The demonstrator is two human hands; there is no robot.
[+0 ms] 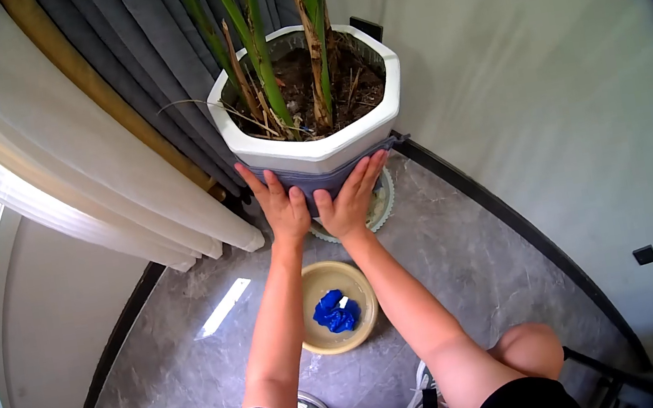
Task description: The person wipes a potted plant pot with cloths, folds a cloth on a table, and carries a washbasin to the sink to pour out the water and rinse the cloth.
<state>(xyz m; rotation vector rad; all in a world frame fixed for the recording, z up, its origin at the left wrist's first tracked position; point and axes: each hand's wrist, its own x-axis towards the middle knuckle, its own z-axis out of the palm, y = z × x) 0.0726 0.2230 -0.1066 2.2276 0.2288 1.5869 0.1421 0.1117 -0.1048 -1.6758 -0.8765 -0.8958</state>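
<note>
- One white, glossy, many-sided planter with a thick rim (317,150), located at the upper middle of the view, beyond both outstretched forearms; front wall under both palms
- One grey-blue strip of fabric (321,181), wrapped across the front of the planter below the rim; loose end jutting out at the right edge
- Left hand (280,209), bare, palm flat against the fabric on the left; fingers spread and pointing upward, thumb apart from them
- Right hand (345,201), bare, palm flat against the fabric on the right; fingers close together and slanting up to the right, thumb apart, near the left thumb
- Several thick green plant stems (269,77) with dry brown sheaths, upright in dark brown soil (296,82)
- One pale round dish with a scalloped rim (389,207), below the planter, partly hidden; contact between the two impossible to tell
- One round beige basin (338,349), on grey marbled flooring (471,267), between the forearms
- One crumpled bright blue cloth (334,312) with a small white patch, inside the basin
- Long white sheer curtain (85,172) and dark grey pleated curtain (126,48), to the left
- Pale wall (529,89) with black skirting (476,184), to the right
</note>
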